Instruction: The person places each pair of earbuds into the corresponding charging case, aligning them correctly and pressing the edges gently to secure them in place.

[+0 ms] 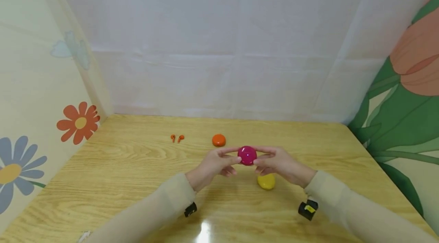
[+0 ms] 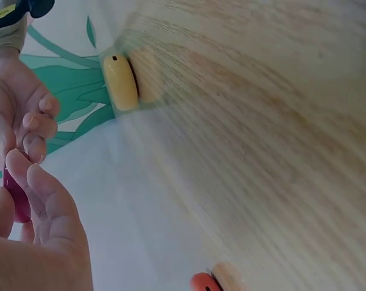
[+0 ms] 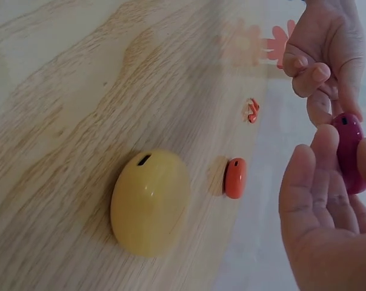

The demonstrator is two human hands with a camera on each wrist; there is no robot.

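Note:
A round, glossy magenta earbud case (image 1: 247, 155) is held up above the table between both hands. My left hand (image 1: 219, 163) pinches its left side with thumb and fingers, and my right hand (image 1: 279, 163) pinches the right side. The case looks closed; in the right wrist view a small dark port shows on its edge. Below the right hand a yellow earbud case (image 1: 266, 182) lies on the table. Farther back sits an orange earbud case (image 1: 218, 140), apart from both hands.
Two orange earbuds (image 1: 177, 138) lie on the wooden table (image 1: 137, 166), left of the orange case. A small white object (image 1: 84, 236) shows by the left sleeve at the near edge. A white cloth (image 1: 219, 44) hangs behind, with flower-printed panels at both sides.

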